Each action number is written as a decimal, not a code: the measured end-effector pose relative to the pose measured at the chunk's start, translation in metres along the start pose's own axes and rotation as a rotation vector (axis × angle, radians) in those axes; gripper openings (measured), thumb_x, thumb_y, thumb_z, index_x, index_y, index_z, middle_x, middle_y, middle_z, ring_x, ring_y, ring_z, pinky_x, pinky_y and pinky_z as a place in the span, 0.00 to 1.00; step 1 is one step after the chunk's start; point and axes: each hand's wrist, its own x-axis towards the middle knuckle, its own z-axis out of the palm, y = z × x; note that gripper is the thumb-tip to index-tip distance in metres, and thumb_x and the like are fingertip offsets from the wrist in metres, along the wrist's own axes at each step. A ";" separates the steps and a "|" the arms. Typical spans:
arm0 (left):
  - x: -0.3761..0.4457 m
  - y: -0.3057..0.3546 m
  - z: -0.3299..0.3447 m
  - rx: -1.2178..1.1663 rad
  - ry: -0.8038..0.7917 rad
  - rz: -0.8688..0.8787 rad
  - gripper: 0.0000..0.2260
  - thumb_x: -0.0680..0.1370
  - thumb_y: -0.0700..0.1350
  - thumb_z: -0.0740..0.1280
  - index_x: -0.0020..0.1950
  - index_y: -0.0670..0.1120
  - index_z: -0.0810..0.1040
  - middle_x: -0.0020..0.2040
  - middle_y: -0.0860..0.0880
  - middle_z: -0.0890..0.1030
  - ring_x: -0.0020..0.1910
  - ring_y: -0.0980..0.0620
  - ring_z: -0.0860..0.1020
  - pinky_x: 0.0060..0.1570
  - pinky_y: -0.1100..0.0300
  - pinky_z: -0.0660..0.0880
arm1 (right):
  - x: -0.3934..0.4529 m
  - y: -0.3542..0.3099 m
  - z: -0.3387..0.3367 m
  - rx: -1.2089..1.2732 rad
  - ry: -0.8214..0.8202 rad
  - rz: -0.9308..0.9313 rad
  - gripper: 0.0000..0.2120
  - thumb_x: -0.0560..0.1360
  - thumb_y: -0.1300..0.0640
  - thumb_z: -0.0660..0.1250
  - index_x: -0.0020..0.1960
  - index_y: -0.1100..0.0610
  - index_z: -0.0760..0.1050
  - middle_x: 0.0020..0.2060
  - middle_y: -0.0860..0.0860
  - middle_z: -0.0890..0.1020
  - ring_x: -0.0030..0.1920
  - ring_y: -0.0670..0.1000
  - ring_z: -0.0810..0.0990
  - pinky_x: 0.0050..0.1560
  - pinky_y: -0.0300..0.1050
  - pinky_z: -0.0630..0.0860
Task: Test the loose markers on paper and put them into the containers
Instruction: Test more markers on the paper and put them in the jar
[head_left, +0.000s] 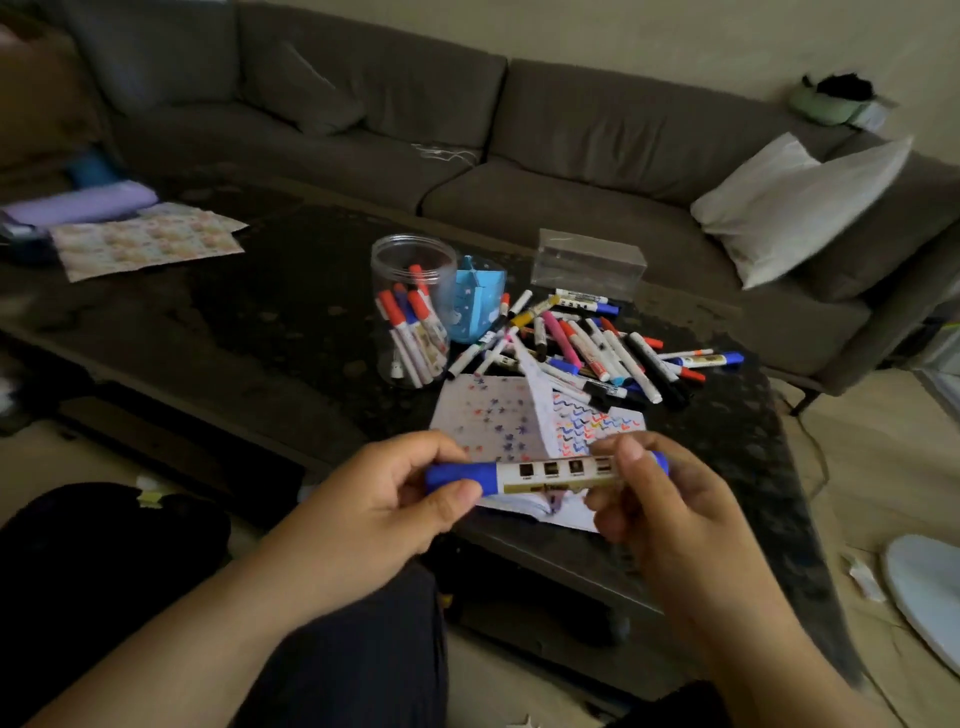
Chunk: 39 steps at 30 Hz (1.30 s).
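I hold a blue-capped marker (550, 474) level in front of me, above the near edge of the table. My left hand (384, 499) pinches its blue cap and my right hand (660, 499) grips the other end of the white barrel. Just beyond lies the test paper (524, 415), folded and covered with coloured squiggles and star marks. A heap of loose markers (597, 348) lies behind the paper. A clear round jar (413, 306) to the left holds several markers. Beside it stand a small blue pouch (478, 301) and a clear rectangular box (587, 262).
The dark coffee table (270, 306) carries a patterned sheet (145, 241) and a purple roll (78, 205) at the far left. A grey sofa (519, 156) with a white pillow (795, 208) wraps round behind. A white fan base (930, 597) stands on the floor at right.
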 end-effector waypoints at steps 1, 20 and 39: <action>-0.004 -0.003 -0.011 0.009 0.067 0.010 0.06 0.72 0.50 0.67 0.45 0.50 0.78 0.30 0.52 0.74 0.28 0.58 0.71 0.31 0.65 0.68 | 0.004 -0.001 0.009 -0.054 -0.060 0.013 0.12 0.73 0.52 0.63 0.45 0.61 0.77 0.28 0.52 0.79 0.26 0.44 0.72 0.26 0.32 0.68; -0.177 -0.092 -0.161 0.265 1.022 -0.473 0.05 0.77 0.45 0.65 0.50 0.55 0.75 0.45 0.52 0.80 0.40 0.48 0.80 0.43 0.47 0.79 | 0.063 0.084 0.293 -0.927 -0.872 0.075 0.36 0.75 0.45 0.67 0.76 0.53 0.54 0.66 0.50 0.73 0.64 0.50 0.73 0.58 0.41 0.71; 0.042 -0.024 -0.038 0.395 0.407 -0.060 0.06 0.76 0.46 0.66 0.48 0.58 0.74 0.42 0.58 0.78 0.42 0.67 0.75 0.38 0.73 0.69 | 0.112 0.023 -0.030 -0.714 0.342 -0.210 0.11 0.79 0.57 0.61 0.59 0.54 0.77 0.51 0.50 0.82 0.47 0.48 0.78 0.48 0.40 0.71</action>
